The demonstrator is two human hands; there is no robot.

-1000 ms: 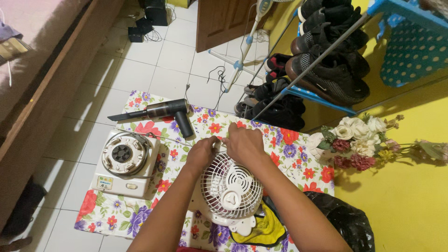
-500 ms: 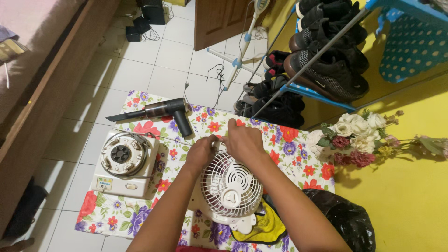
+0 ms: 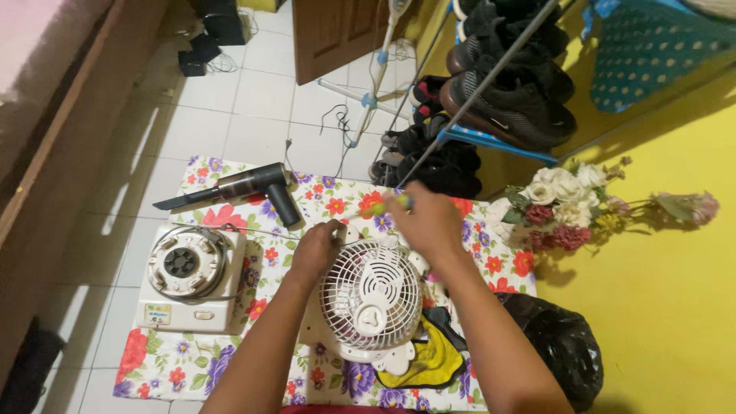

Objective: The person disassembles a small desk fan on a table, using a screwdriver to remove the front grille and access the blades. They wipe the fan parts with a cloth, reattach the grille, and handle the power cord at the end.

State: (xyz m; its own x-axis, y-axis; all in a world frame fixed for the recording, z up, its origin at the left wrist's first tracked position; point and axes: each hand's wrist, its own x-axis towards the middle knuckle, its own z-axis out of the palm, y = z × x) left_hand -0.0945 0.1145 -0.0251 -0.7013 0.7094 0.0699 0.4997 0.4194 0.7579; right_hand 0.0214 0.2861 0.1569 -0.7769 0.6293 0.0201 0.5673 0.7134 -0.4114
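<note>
A small white fan (image 3: 370,300) with a round grille lies face up on a flowered cloth (image 3: 230,360). My left hand (image 3: 316,249) rests on the fan's upper left rim, fingers curled against it. Just above the fan's top edge my right hand (image 3: 429,222) is closed around a screwdriver (image 3: 387,204) with a green and orange handle that sticks out to the left. A yellow rag (image 3: 429,360) lies under the fan's lower right side.
A white single-burner stove (image 3: 188,280) sits left on the cloth, a black handheld vacuum (image 3: 245,188) behind it. A black plastic bag (image 3: 560,345), artificial flowers (image 3: 567,203), a shoe rack (image 3: 498,84) and a wooden door (image 3: 330,34) stand around.
My right hand has lifted off the fan's top and moved right, now showing the screwdriver in its grip. The left hand stays on the rim.
</note>
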